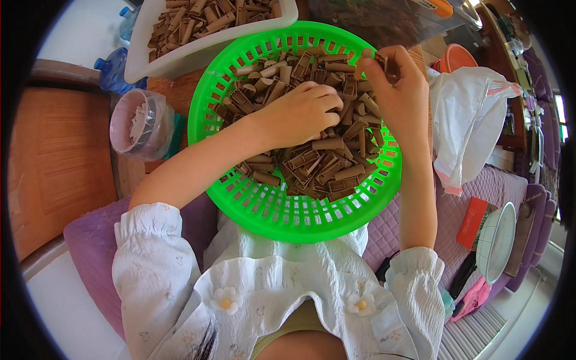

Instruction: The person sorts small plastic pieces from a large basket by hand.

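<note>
A round bright green plastic basket (pixel 294 233) with slotted sides sits against my lap. It is heaped with small brown plastic pieces (pixel 303 162), half-round and hollow on one side. My left hand (pixel 306 115) reaches into the middle of the heap with its fingers curled down. Whatever its fingertips grip is hidden beneath them. Above the basket's right rim, my right hand (pixel 401 81) is raised, its thumb and fingers closed on a brown plastic piece (pixel 363 63).
Behind the basket at left, a white tub (pixel 137 57) holds more brown pieces. A dark, clear-sided bag or box (pixel 366 21) stands at the back. Left lies a plastic-lined bin (pixel 159 129); right, a white sack (pixel 465 120), an orange basin (pixel 459 58) and a pale strainer (pixel 497 246).
</note>
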### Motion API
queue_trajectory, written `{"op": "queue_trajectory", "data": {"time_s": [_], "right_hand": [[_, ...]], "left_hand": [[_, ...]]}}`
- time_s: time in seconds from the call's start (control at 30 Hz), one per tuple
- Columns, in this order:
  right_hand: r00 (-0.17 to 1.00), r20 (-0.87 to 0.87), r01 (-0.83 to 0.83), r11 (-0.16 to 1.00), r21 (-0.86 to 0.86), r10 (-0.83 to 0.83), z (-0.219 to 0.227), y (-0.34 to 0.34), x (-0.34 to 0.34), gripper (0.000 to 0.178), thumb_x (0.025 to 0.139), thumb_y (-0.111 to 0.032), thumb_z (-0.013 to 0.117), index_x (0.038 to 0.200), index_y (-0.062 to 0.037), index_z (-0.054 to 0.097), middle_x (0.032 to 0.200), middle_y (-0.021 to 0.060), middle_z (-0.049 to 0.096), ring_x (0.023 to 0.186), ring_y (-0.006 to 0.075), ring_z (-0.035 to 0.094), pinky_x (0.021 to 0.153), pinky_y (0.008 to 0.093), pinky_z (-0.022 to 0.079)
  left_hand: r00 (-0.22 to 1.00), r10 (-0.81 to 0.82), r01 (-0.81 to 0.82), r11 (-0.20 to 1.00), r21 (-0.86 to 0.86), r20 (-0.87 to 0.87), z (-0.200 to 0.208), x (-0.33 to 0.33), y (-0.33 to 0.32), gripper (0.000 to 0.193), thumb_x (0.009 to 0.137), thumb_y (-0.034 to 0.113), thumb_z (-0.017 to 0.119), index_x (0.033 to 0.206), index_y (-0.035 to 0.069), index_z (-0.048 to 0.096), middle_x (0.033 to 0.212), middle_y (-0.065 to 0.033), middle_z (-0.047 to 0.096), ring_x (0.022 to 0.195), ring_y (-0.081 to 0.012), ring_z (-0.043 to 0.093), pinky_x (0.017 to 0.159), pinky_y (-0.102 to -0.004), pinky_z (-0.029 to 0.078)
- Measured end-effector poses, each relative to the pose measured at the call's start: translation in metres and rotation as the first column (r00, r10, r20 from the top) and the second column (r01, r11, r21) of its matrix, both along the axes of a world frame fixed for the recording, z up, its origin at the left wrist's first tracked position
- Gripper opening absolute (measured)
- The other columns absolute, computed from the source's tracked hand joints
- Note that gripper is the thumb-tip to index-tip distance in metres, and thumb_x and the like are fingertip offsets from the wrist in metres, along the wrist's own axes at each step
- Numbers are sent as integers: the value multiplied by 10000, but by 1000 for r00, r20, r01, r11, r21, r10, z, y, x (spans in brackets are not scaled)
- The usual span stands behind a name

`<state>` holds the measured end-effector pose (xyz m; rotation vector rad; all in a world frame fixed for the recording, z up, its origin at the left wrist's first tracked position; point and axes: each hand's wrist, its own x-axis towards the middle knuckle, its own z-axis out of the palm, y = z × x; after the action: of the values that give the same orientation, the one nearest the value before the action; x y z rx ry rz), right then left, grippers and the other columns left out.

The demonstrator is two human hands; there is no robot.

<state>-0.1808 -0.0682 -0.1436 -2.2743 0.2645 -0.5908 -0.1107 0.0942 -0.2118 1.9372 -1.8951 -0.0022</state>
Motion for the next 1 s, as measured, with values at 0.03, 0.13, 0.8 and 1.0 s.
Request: {"op": "queue_trajectory", "data": {"time_s": [0.03,0.13,0.8,1.0], "right_hand": [[1000,-1,0,1000,2,0,-1,-1,1,166,846,-167,612,839,-10,556,678,77,576,582,171,567,549,296,434],[998,-56,29,991,128,-22,-8,-9,3,140,853,-144,583,849,-8,552,667,57,561,583,109,536,545,278,424],[928,-369,-175,934,-312,50,-38,-8,7,306,725,-191,684,906,21,559,735,197,632,691,350,622,610,416,489],[974,-212,-15,958,285,78,-26,-20,4,258,750,-214,693,863,11,639,701,92,637,631,136,591,612,256,469]], "left_hand": [[1000,12,-12,1000,-6,22,1,-1,-1,223,675,134,717,846,73,588,1008,-46,546,1072,-222,495,949,-393,360],[994,7,-2,999,42,-105,1,3,0,198,680,117,707,819,68,575,966,-43,550,1052,-213,508,941,-385,364],[606,398,-472,877,91,-689,25,29,1,179,803,69,620,728,21,466,950,-92,653,815,-116,639,690,-251,503],[698,425,-408,897,168,-576,28,27,1,156,782,103,653,860,16,549,837,-70,653,737,-125,628,679,-258,497]]}}
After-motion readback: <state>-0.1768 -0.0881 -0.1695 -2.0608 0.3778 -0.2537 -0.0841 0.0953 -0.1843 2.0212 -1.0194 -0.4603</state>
